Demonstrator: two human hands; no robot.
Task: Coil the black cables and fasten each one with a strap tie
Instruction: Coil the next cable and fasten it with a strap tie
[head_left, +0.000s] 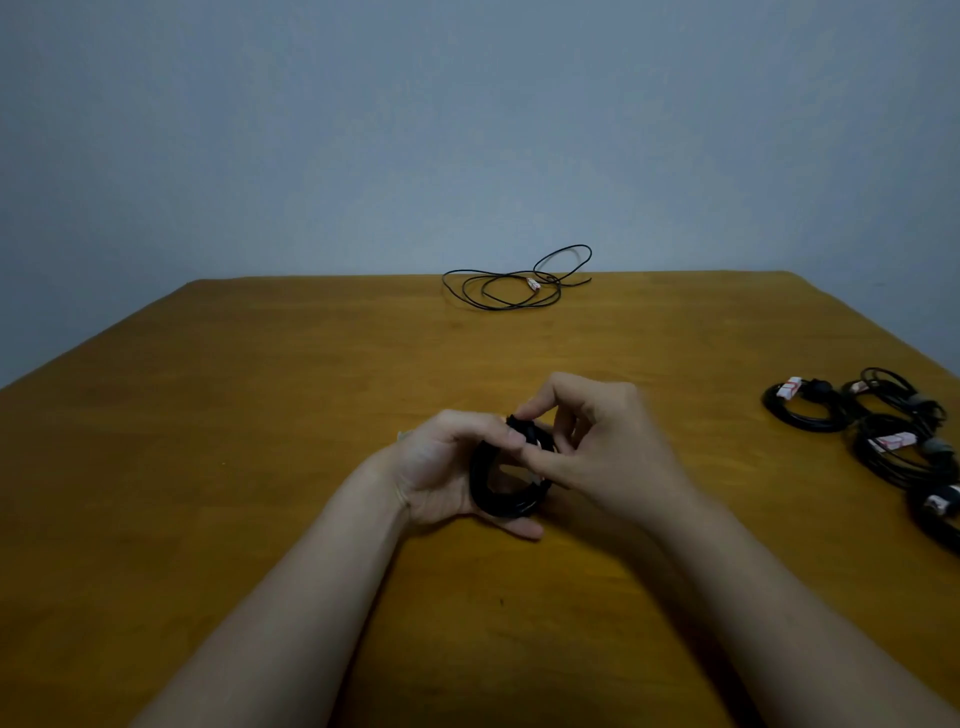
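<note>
- While the left hand (441, 467) is gripping the coiled black cable (493, 496), its fingers are curling round the coil's left side and its thumb is lying across the top.
- The coil is standing on edge between both hands, low over the middle of the wooden table (208, 415).
- The right hand (608, 447) is pinching the top of the coil between thumb and forefinger; its other fingers are bending loosely.
- A loose black cable (511, 286) is lying uncoiled at the far edge.
- Several coiled cable bundles (891, 442) with white labels are lying at the right edge, well apart from the hands.
</note>
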